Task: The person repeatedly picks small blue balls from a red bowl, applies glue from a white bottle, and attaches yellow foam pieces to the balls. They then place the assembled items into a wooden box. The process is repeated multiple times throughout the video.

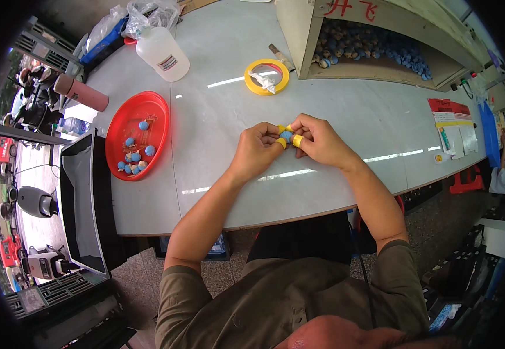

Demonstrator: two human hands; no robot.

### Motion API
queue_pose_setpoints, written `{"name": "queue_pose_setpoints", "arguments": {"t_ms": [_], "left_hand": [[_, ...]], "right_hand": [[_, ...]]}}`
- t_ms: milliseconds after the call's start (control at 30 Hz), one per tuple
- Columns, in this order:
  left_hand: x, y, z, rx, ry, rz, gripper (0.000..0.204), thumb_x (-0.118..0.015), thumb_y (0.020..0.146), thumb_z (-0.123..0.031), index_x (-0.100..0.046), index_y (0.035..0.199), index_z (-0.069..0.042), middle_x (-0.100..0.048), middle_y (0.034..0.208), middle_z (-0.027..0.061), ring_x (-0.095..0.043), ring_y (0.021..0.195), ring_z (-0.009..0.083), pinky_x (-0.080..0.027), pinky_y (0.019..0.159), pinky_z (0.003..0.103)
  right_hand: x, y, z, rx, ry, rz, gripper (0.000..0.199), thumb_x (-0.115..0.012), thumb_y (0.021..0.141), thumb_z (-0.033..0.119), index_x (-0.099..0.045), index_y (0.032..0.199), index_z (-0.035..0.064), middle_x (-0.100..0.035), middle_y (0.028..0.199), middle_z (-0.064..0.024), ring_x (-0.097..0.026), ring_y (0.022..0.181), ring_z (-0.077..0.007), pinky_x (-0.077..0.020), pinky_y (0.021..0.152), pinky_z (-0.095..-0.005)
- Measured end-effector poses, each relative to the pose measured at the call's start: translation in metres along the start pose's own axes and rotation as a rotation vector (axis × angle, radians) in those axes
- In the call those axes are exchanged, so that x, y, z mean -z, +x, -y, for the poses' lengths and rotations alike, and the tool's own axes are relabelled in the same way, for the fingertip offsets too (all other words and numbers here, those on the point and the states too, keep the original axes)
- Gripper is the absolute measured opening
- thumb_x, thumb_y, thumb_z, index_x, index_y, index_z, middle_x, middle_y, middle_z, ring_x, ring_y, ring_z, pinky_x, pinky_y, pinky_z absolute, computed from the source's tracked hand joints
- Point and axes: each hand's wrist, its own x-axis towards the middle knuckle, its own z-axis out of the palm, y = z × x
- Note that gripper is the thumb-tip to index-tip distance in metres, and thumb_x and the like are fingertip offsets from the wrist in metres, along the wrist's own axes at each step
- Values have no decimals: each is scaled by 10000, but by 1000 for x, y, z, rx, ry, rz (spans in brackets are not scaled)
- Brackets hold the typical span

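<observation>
Elbows bent and forearms slanting inward over the near edge point(276, 224) of a pale grey bench point(223, 116), a person in an olive short-sleeved shirt point(299, 291) works with fingertips nearly meeting. The left hand point(256, 146) and right hand point(320, 141) face each other, backs turned partly upward, fingers curled and drawn almost closed in a shared pinch. Between thumbs and forefingers, which wear yellow bands point(297, 141), sits a small blue piece point(287, 135); the fingers cover much of it, so its full shape is hard to make out from here.

A broad stretch of surface separates the left hand from a round red dish point(113, 125) holding several blue balls point(135, 157), set near the bench's left end beside a black bin point(84, 198). Ahead of the hands, well apart, a roll of yellow tape point(252, 85) lies flat with a crumpled white scrap point(264, 82) across it. Farther back stand a white plastic bottle point(162, 55), at left, and an open-fronted cabinet point(298, 43) filled with blue pieces, at right. Beyond the right forearm, open surface runs to red-and-white papers point(453, 113) close to the bench's right end.
</observation>
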Motion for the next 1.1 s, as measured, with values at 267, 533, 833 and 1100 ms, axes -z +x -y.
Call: {"name": "queue_pose_setpoints", "arguments": {"t_ms": [267, 533, 833, 1100], "left_hand": [[2, 0, -5, 10, -60, 40, 263, -642, 922, 30, -616, 1155, 148, -729, 1063, 177, -734, 980, 172, -585, 826, 260], [2, 2, -5, 19, -114, 42, 276, -657, 951, 15, -605, 1181, 159, -717, 1104, 182, -738, 999, 198, -593, 841, 264], [1, 3, 6, 14, -53, 3, 266, -709, 915, -17, -648, 1123, 138, -734, 1041, 157, -725, 940, 150, -584, 807, 255], [2, 1, 6, -4, 29, 21, 233, -663, 950, 8, -624, 1142, 134, -728, 1058, 160, -738, 961, 164, -593, 831, 245]], "right_hand": [[4, 1, 4, -63, 58, 15, 124, -566, 988, -33, -608, 1104, -36, -691, 1004, -98, -692, 807, -115, -606, 673, -257], [5, 3, -2, -58, 82, 29, 129, -553, 993, -39, -600, 1113, -37, -683, 998, -101, -685, 764, -113, -598, 671, -250], [2, 3, -1, -56, 43, 18, 129, -540, 978, -70, -596, 1090, -38, -688, 977, -103, -682, 792, -113, -602, 667, -263], [-4, 3, -5, 3, -21, -23, 96, -546, 963, -84, -574, 1042, -38, -691, 907, -103, -660, 725, -112, -571, 616, -270]]}}
